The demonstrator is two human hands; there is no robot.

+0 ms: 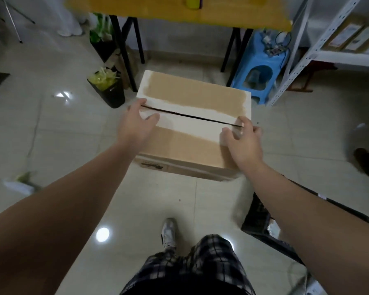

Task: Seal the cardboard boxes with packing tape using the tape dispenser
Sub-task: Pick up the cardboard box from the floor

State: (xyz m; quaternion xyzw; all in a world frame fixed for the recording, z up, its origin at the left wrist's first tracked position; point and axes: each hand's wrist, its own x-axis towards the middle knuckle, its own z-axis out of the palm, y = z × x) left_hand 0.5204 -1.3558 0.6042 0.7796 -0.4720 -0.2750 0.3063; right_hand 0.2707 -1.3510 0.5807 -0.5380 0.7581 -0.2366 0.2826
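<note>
Closest to me are the person's checked shorts (pixel 192 265) and one pale shoe (pixel 168 231) on the shiny tiled floor (pixel 68 141). From there both bare arms reach forward to a cardboard box (pixel 185 150) that stands on the floor in front of the feet.

The left hand (pixel 134 126) lies on the left end of the box top, the fingers a little spread, the thumb across the lid. The right hand (pixel 243 139) rests at the right end, fingers loosely curled over the edge. Neither hand holds anything.

The two top flaps are folded down and meet in a dark seam (pixel 192 117). Pale patches lie beside this seam, but I cannot tell if that is old tape or torn paper. I judge the seam is not yet taped, and I see no tape dispenser, so the real sealing is still to do.

The box's long axis, and the seam with it, runs from left to right, the right end a bit nearer the person.

Behind stand a black bin (pixel 107 88), a blue plastic stool (pixel 258 67), a yellow table (pixel 179 11) and a white metal shelf (pixel 320 43).
</note>
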